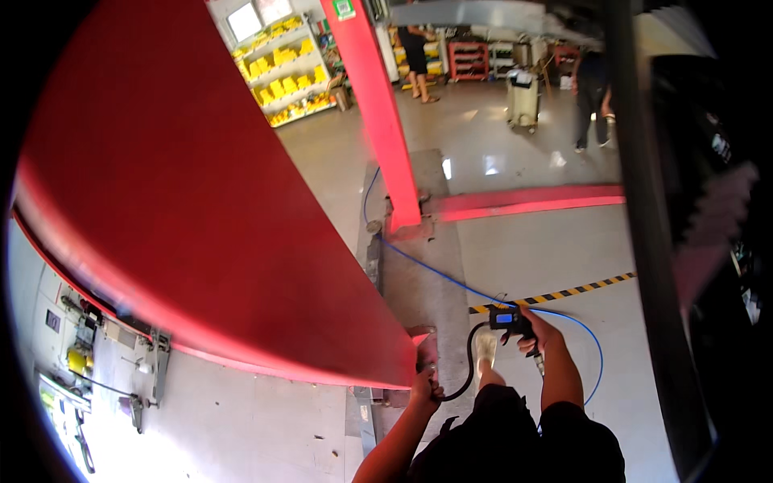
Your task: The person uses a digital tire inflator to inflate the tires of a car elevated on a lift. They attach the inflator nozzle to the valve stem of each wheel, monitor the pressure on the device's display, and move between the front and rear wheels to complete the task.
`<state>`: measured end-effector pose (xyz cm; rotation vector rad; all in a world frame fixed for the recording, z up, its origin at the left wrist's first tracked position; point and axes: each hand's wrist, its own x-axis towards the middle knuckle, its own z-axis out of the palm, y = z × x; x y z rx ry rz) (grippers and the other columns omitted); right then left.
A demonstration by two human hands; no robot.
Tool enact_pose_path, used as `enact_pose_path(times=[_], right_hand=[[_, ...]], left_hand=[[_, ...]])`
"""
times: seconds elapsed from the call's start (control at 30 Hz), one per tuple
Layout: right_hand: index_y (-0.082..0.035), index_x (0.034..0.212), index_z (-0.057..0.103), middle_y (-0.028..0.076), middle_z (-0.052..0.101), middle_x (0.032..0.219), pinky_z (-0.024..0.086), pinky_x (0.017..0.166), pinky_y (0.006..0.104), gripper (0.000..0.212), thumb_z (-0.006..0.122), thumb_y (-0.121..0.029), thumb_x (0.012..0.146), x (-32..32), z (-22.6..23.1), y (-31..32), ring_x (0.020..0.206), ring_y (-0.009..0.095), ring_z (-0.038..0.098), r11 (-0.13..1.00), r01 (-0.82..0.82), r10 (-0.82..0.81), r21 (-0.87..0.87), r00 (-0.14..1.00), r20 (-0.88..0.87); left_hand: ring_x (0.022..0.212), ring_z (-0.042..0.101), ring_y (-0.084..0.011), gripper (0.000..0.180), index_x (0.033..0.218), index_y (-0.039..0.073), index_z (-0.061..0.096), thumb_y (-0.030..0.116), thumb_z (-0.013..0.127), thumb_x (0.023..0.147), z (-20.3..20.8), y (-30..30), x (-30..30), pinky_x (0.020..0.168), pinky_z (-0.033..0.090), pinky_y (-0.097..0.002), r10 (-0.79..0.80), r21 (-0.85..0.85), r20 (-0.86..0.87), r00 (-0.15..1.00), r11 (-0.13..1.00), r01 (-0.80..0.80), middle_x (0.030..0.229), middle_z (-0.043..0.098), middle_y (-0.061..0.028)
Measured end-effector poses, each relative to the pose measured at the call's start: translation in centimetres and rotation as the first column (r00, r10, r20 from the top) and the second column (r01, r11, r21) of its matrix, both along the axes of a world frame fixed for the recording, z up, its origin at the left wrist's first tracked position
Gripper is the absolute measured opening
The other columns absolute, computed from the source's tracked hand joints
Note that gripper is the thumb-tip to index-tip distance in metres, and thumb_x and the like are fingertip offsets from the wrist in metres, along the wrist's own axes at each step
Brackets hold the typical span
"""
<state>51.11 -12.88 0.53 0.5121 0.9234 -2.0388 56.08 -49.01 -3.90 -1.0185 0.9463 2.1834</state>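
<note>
My right hand [541, 332] is wrapped round the grip of a black tire inflator gun [504, 319] with a small lit blue display. From its left side a short black hose [472, 362] curves down to my left hand [427, 390], which is closed round the hose's end. The very tip is hidden by my fingers. A metal coupling hangs below the gun's grip. The blue air hose [601, 354] loops to the right of my right hand and also runs across the floor toward the far post. My left hand is close to the lower end of the large red lift column [241, 217].
A second red post [374, 113] stands ahead, with a red beam [531, 201] along the floor. Yellow-black tape [564, 291] crosses the floor. A dark vertical edge [644, 241] bounds the right. Two people, shelves with yellow bins [282, 72] and a wheeled machine [523, 98] are farther back.
</note>
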Motion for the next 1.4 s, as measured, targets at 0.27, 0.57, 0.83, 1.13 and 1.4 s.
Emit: enact_pose_path(times=[0.27, 0.57, 0.83, 1.13, 1.4], right_hand=[[-0.001, 0.118, 0.061, 0.023, 0.069, 0.103, 0.024, 0.038, 0.0267, 0.088, 0.031, -0.080, 0.095, -28.1, -6.9, 7.9, 0.036, 0.009, 0.025, 0.995, -0.050, 0.052, -0.092, 0.998, 0.021], [0.004, 0.108, 0.062, -0.005, 0.029, 0.043, 0.021, 0.042, 0.0250, 0.102, 0.033, -0.091, 0.086, -54.8, 6.6, -5.3, 0.036, 0.006, 0.024, 0.898, -0.420, 0.440, 0.133, 0.867, -0.234], [-0.002, 0.117, 0.060, 0.009, 0.063, 0.089, 0.026, 0.041, 0.0248, 0.085, 0.041, -0.081, 0.092, -74.2, 10.0, -22.2, 0.038, 0.007, 0.029, 0.801, -0.591, 0.592, 0.100, 0.754, -0.283], [0.000, 0.111, 0.063, 0.001, 0.046, 0.055, 0.024, 0.043, 0.0250, 0.084, 0.037, -0.079, 0.096, -86.0, 13.2, -35.3, 0.038, 0.009, 0.029, 0.880, -0.470, 0.472, 0.069, 0.847, -0.244], [-0.003, 0.103, 0.064, -0.001, 0.042, 0.051, 0.025, 0.040, 0.0258, 0.071, 0.044, -0.070, 0.099, -97.2, 8.6, -41.7, 0.037, 0.008, 0.033, 0.931, -0.188, 0.254, 0.314, 0.949, -0.186]], left_hand=[[0.040, 0.038, -0.0145, 0.029, 0.067, 0.019, 0.049, 0.028, 0.054, 0.094, -0.6, 4.0, -22.9, 0.038, 0.029, -0.0307, 0.241, 0.005, -0.089, 0.967, 0.970, -0.241, 0.052, 0.037, 0.0012], [0.043, 0.032, -0.0132, 0.026, 0.078, 0.017, 0.043, 0.033, 0.055, 0.096, 2.0, -4.7, -41.6, 0.039, 0.027, -0.0302, 0.718, -0.091, 0.070, 0.692, 0.696, -0.713, 0.056, 0.034, 0.0018], [0.047, 0.034, -0.0128, 0.019, 0.093, 0.015, 0.040, 0.026, 0.056, 0.095, -0.2, -17.6, -54.7, 0.043, 0.026, -0.0295, 0.958, -0.071, 0.049, 0.284, 0.287, -0.955, 0.060, 0.036, 0.0007], [0.044, 0.031, -0.0122, 0.022, 0.087, 0.016, 0.042, 0.026, 0.060, 0.094, 6.9, -29.0, -69.5, 0.041, 0.024, -0.0299, 0.912, -0.215, -0.065, 0.405, 0.383, -0.898, 0.057, 0.033, 0.0016], [0.044, 0.035, -0.0141, 0.017, 0.111, 0.017, 0.049, 0.028, 0.055, 0.100, 6.3, -40.9, -89.9, 0.040, 0.029, -0.0320, 0.586, -0.376, -0.139, 0.798, 0.715, -0.590, 0.061, 0.037, -0.0013]])
